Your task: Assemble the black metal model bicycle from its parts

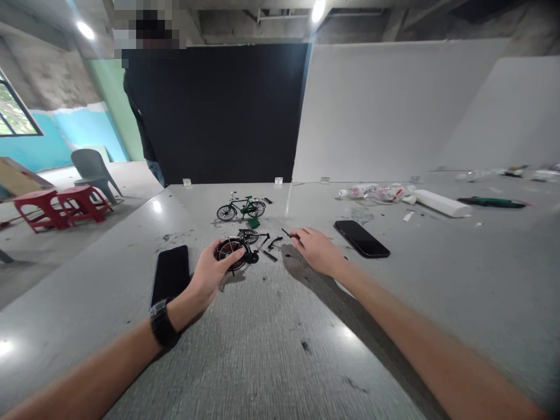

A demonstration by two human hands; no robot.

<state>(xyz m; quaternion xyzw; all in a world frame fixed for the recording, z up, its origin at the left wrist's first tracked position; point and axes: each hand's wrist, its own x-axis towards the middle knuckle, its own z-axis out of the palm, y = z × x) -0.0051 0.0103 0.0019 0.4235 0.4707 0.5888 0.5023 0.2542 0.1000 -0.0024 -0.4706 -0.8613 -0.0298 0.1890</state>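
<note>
**Left hand (212,268) steadying a black bicycle model (250,257), right hand (317,248) pinching a thin piece (286,233)**

The step in hand is looking like close handling of small parts. The left grip is closing narrowly on a spoked wheel (230,247) of the model, which is lying short of the counter's (262,350) far edge, inward from its left edge. The right grip is holding the slim, dark piece; its exact kind is staying unclear. The next move is probably calling for a steady left hold and light fingertips, the tubes looking slender.

The spokes are showing fine and wiry inside a round rim. A curved black part (275,241) and a short straight bar (269,255) are lying loose beside the frame. Nearer the far edge, a green bicycle model (248,205) is standing upright. The counter is gleaming grey, finely streaked.
</note>
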